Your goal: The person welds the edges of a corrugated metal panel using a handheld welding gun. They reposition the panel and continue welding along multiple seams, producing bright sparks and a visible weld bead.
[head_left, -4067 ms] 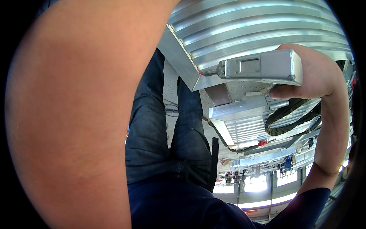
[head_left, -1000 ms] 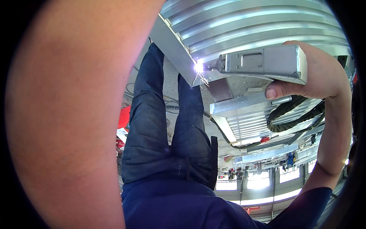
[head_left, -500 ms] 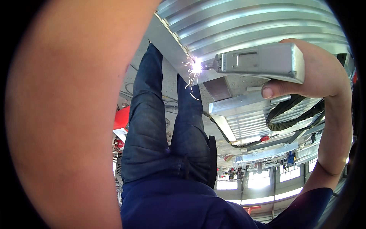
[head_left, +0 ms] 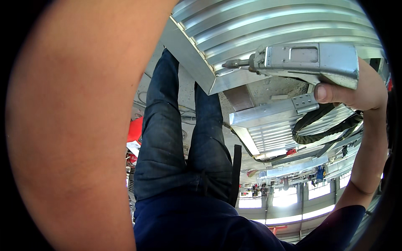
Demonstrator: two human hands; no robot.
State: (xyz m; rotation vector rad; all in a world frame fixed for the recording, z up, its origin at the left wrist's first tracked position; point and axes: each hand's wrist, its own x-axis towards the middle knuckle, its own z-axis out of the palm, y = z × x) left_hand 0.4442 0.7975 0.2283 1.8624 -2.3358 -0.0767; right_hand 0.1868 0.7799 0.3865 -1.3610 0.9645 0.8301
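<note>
My right hand (head_left: 366, 90) is wrapped round a silver, boxy handheld welding gun (head_left: 326, 58), with the thumb along its underside. The gun's narrow nozzle (head_left: 236, 64) points left and hangs just above the corner of a ribbed metal panel (head_left: 268, 29), seemingly apart from it. No spark shows at the tip. A flat metal frame edge (head_left: 188, 52) borders the panel, with a seam along it. My left forearm (head_left: 79, 125) fills the left side of the picture, and the hand at its end lies outside the view.
A second ribbed metal panel (head_left: 272, 138) lies lower right, with a dark sleeved cable (head_left: 326, 129) looped over it. My legs (head_left: 161, 125) stand beside the first panel. Thin cables (head_left: 187, 113) trail over the floor, and a red object (head_left: 134, 129) is at left.
The bright weld flash and sparks at the panel's corner have gone out. My right hand has drawn the welding gun to the right, off the corner. The left forearm has hardly moved.
</note>
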